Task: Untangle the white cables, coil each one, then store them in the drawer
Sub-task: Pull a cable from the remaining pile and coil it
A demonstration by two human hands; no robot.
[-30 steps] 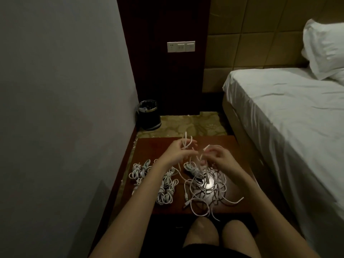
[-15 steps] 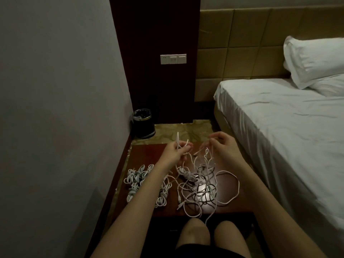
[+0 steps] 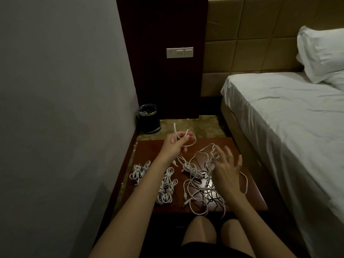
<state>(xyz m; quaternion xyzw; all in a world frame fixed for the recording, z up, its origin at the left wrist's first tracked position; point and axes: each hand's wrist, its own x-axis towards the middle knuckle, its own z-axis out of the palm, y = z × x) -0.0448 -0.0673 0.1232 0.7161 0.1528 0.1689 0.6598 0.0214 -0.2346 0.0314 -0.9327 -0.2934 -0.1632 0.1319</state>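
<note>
A tangle of white cables (image 3: 201, 185) lies on the dark red nightstand top (image 3: 247, 198). My left hand (image 3: 175, 146) is raised over the far left of the top and pinches a looped white cable (image 3: 191, 140) whose tail runs down into the tangle. My right hand (image 3: 226, 164) hovers over the tangle with fingers spread, its fingertips among raised cable strands. Several coiled white cables (image 3: 165, 187) lie in bundles at the left of the top, partly hidden by my left forearm. No drawer shows.
A grey wall runs along the left. A black waste bin (image 3: 149, 119) stands on the floor beyond the nightstand. A bed with white sheets (image 3: 290, 127) and a pillow (image 3: 322, 53) fills the right. My knees (image 3: 200, 231) sit below the nightstand's front edge.
My left hand lifted its cable loop up and away. My right hand let go of the strands it pinched, spread its fingers and dropped toward the tangle.
</note>
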